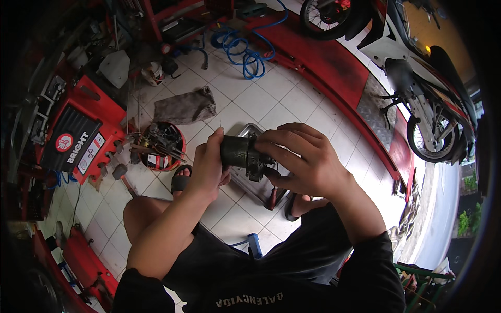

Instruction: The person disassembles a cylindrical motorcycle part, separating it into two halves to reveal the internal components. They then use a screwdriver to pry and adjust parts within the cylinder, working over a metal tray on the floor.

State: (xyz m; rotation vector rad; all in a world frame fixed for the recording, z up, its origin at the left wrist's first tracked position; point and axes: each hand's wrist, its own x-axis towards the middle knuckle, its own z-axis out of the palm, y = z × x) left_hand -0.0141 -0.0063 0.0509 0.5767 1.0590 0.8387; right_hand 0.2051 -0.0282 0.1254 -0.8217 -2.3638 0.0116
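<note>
Now both hands hold a dark cylindrical motor part (pixel 241 152) above a metal tray (pixel 249 130).
Its long axis runs nine to three o'clock, the geared end pointing to three. Left hand (pixel 207 168) is curled closed round the smooth barrel; right hand (pixel 301 159) clasps the geared end, fingers bent over it.
</note>
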